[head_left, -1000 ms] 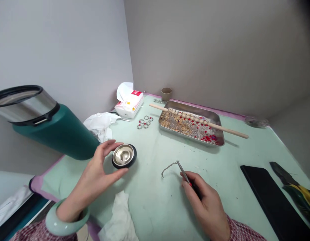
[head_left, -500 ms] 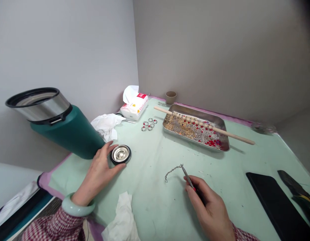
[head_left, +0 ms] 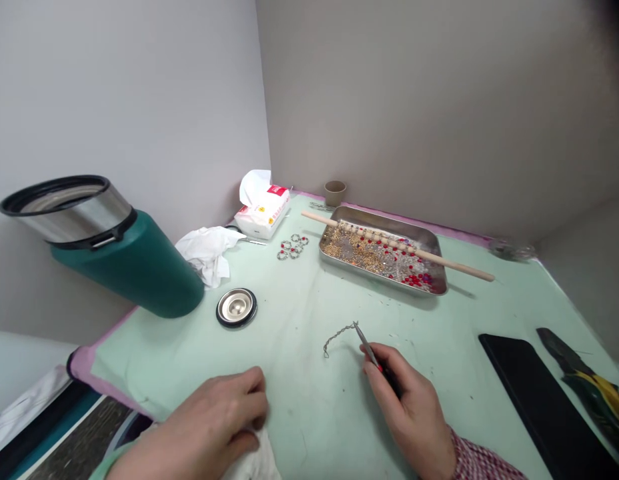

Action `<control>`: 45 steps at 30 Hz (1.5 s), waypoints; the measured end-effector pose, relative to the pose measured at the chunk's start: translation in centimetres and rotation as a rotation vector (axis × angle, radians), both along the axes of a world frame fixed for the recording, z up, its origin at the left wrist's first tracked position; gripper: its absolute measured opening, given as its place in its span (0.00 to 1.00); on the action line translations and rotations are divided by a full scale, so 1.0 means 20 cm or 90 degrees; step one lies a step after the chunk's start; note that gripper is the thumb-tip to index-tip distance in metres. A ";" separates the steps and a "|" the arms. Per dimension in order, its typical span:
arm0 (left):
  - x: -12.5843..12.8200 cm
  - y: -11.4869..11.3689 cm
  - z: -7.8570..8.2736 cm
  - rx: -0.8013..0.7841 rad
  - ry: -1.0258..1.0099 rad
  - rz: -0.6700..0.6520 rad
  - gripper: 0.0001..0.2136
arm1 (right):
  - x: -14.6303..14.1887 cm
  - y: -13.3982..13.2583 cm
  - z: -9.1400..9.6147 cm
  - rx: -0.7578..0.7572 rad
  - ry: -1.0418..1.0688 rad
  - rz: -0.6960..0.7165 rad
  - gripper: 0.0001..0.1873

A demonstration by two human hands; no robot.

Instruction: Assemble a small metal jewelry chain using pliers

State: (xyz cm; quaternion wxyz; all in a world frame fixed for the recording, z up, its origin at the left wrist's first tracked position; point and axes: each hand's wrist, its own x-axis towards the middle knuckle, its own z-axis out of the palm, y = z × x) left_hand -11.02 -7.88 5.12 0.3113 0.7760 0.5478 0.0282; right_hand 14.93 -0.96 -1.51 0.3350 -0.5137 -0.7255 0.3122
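My right hand (head_left: 409, 407) is closed around needle-nose pliers (head_left: 367, 347); their handles are mostly hidden in the palm. At the tips of the jaws hangs a short twisted wire strand (head_left: 338, 333), curved to the left just above the table. My left hand (head_left: 217, 420) lies over a crumpled white tissue (head_left: 257, 460) at the near edge, fingers curled down onto it. The hand covers much of the tissue. Beyond that hand lies a round steel-and-black bottle lid (head_left: 236, 307), inner side up, near a green bottle (head_left: 134, 267) standing without its lid.
At the back stands a metal tray (head_left: 379, 277) of gold and red beads, with a wooden rod (head_left: 459, 268) across it. Small beaded wire rings (head_left: 293, 247), a tissue pack (head_left: 262, 213) and a cup (head_left: 335, 193) are near. A black slab (head_left: 534, 400) and yellow-handled pliers (head_left: 584, 387) lie right.
My left hand has left the bottle lid and come down toward me onto the tissue, its fingers curling. My right hand still holds the pliers and wire. The view has shifted slightly.
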 end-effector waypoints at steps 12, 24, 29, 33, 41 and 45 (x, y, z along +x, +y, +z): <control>0.22 0.23 0.05 0.240 -0.079 0.168 0.05 | -0.01 -0.01 0.02 -0.032 0.058 -0.016 0.10; 0.45 0.46 0.00 0.088 -0.238 0.172 0.08 | -0.03 -0.01 0.04 -0.025 0.123 -0.006 0.09; 0.46 0.55 -0.01 0.030 -0.305 0.159 0.10 | -0.03 0.03 0.05 -0.026 0.121 -0.025 0.08; 0.49 0.58 -0.06 -0.104 -0.472 0.175 0.09 | -0.04 0.06 0.03 -0.023 0.133 -0.031 0.08; 0.50 0.58 -0.15 -0.182 -0.629 0.266 0.09 | -0.03 0.06 0.00 -0.063 0.148 -0.040 0.07; 0.50 0.58 -0.16 -0.157 -0.614 0.275 0.09 | -0.03 0.06 0.02 -0.065 0.134 -0.036 0.08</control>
